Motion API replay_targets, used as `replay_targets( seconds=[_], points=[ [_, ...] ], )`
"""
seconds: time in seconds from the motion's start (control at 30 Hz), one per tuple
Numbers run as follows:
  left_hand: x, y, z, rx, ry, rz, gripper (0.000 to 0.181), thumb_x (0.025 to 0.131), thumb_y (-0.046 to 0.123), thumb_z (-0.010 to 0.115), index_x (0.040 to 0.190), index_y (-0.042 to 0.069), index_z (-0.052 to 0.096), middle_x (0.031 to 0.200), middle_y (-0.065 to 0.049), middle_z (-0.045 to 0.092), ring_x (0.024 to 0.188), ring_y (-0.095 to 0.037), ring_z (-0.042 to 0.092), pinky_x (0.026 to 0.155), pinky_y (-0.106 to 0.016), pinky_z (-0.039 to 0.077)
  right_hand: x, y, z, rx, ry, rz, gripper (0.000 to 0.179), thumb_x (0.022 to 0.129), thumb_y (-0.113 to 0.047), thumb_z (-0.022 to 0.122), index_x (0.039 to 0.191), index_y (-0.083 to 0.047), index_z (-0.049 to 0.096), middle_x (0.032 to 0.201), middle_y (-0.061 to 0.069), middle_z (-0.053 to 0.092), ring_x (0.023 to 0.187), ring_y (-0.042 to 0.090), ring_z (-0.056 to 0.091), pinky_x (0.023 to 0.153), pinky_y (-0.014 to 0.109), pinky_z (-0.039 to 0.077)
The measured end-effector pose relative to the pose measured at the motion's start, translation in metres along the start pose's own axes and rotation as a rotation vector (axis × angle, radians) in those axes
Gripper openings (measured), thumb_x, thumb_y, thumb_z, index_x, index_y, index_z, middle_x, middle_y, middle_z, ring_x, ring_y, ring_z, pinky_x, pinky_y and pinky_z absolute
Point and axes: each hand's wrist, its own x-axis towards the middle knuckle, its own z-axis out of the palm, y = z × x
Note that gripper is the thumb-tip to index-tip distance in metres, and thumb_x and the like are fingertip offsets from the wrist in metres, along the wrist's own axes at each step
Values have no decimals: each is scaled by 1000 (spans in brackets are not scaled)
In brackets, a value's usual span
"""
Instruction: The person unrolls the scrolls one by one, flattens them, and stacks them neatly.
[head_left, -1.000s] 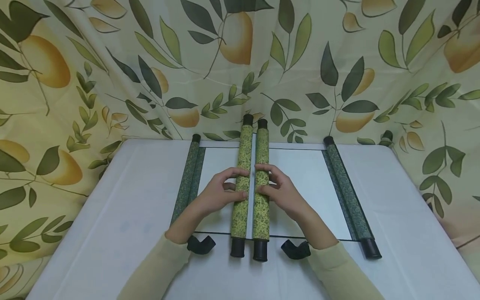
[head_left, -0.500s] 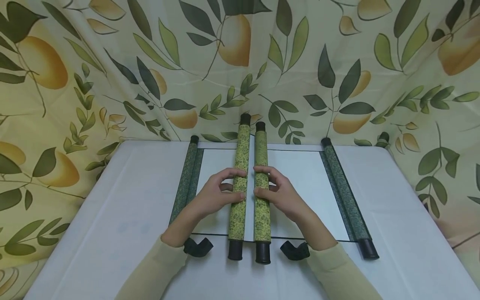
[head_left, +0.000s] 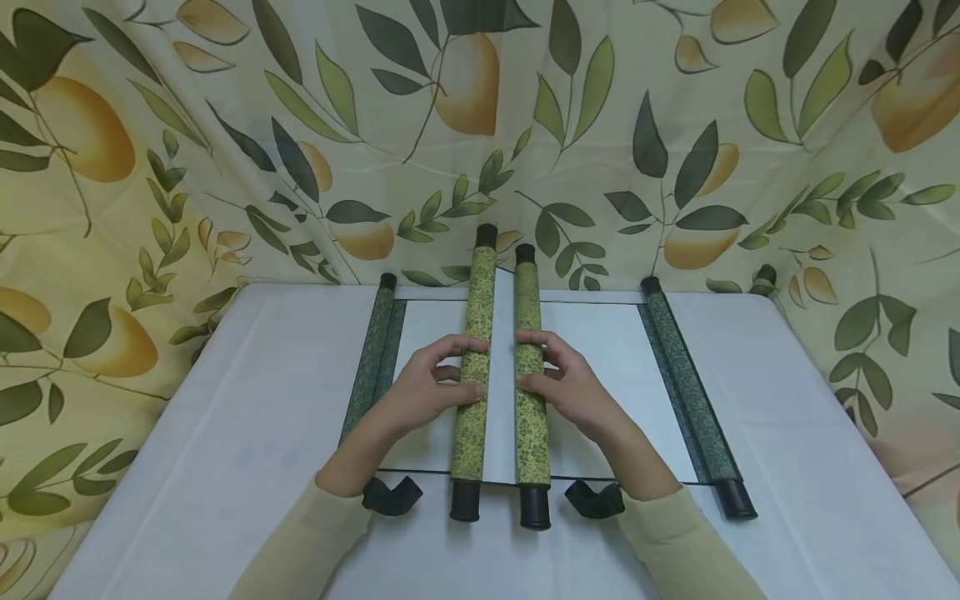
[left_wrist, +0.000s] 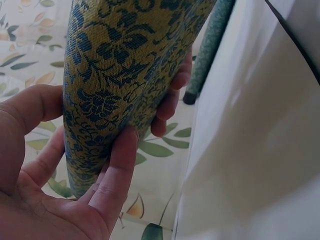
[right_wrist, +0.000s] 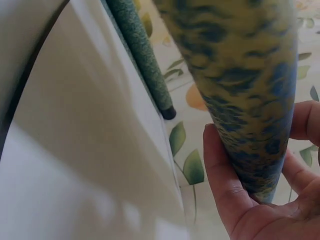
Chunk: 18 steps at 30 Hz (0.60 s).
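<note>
My left hand (head_left: 427,385) grips the left roll (head_left: 469,433) of a yellow brocade scroll with dark ends; my right hand (head_left: 567,385) grips its right roll (head_left: 533,437). Between the rolls shows a strip of white paper (head_left: 500,417), wider toward me. Fingers and thumb curl round the blue-patterned brocade (left_wrist: 100,100) in the left wrist view. In the right wrist view, the right thumb and fingers hold the other brocade roll (right_wrist: 250,110) from both sides. The yellow scroll lies over or is held above an opened green-rolled scroll; which one is unclear.
Beneath is a wide white sheet (head_left: 600,392) between a green left roll (head_left: 366,358) and a green right roll (head_left: 693,392). Two black curved pieces, left (head_left: 392,497) and right (head_left: 595,500), lie on the white table (head_left: 247,400). Fruit-patterned cloth (head_left: 570,167) hangs behind.
The hands have drawn the two yellow rolls apart, left roll to the left and right roll slightly right. The white strip between them has widened, and the near ends have spread more.
</note>
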Motion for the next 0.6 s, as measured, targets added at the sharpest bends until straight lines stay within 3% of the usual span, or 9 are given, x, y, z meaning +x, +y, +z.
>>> replay_targets(
  seconds=[0.6],
  points=[
    [-4,5,-3,-1,-10,19,51,89,9,75,136,17,56,144,-5,46,100,-25,63,79,-35,55,-3,-4,-2,3,13,2,58,94,-8,64,147,-16,43,142,21,44,106,32,63,77,36,58]
  ],
)
